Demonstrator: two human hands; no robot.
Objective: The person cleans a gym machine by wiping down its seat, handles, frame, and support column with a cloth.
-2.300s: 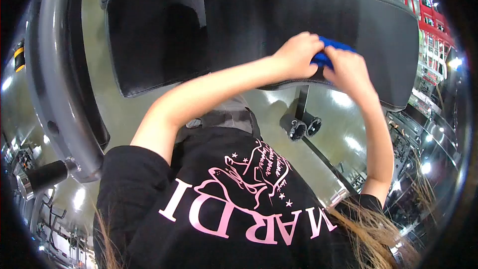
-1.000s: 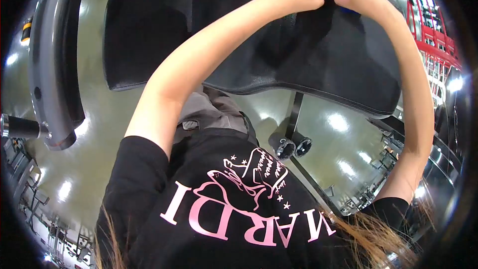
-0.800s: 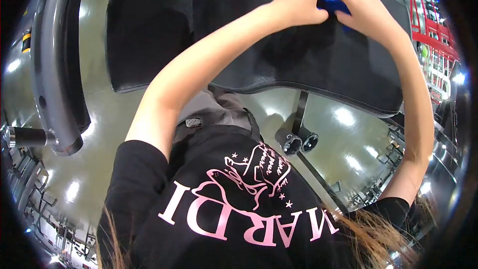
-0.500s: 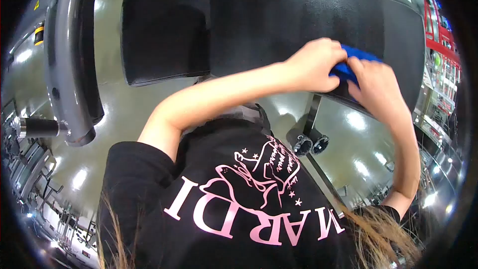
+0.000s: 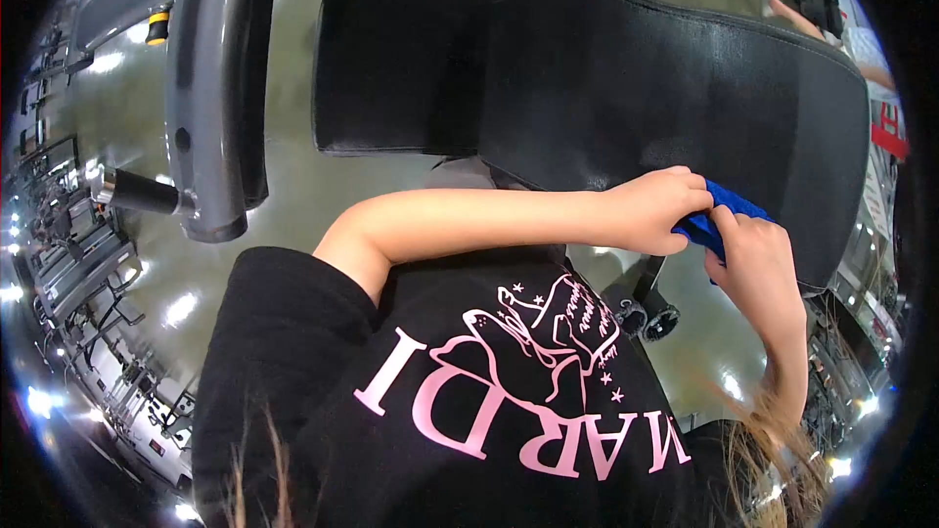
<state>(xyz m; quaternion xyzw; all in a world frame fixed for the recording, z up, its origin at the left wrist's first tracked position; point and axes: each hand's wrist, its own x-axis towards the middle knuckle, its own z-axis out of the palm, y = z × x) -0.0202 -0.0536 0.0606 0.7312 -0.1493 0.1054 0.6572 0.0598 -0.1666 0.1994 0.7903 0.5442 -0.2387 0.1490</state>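
Observation:
A blue cloth (image 5: 736, 199), bunched up, is held between my two hands near the front edge of the long black padded seat (image 5: 597, 88). My left hand (image 5: 653, 210) reaches across from the left with its fingers closed on the cloth's left side. Close beside it, my right hand (image 5: 758, 259) is closed on the cloth's right side. Part of the cloth is hidden by the fingers. To the left of the long pad is a shorter black pad (image 5: 396, 68).
A thick grey machine frame (image 5: 205, 98) with a black grip (image 5: 142, 192) stands at the left. Dark round-ended metal parts (image 5: 660, 321) sit below the pad. Another person's arm (image 5: 797, 18) shows at the upper right. More gym machines line both sides.
The pads and machine frame have shifted right in view. My hands, still on the blue cloth, have come from over the pad to its near edge, closer to my body.

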